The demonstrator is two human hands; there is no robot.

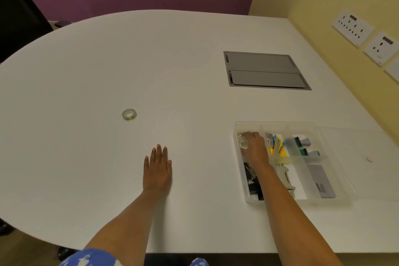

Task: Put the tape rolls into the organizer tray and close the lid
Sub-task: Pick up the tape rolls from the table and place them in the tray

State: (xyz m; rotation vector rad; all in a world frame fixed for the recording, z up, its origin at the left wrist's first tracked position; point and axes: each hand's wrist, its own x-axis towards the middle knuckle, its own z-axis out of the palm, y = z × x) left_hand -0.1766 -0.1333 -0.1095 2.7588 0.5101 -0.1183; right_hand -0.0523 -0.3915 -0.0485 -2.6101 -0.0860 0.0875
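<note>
A clear plastic organizer tray [336,153] sits at the right of the white table, its clear lid [367,136] folded out to the right. My right hand [255,148] is inside the tray's far left compartment, fingers closed on a clear tape roll [244,142]. Another tape roll [129,114], clear with a green and yellow core, lies flat on the table to the far left. My left hand [157,168] rests flat on the table, palm down, holding nothing.
The tray holds binder clips [251,181], a stapler [287,177], coloured sticky notes [278,147], correction tapes [304,147] and a grey box [321,181]. A grey cable hatch [263,71] is set into the table behind. Wall sockets [354,28] are at the right.
</note>
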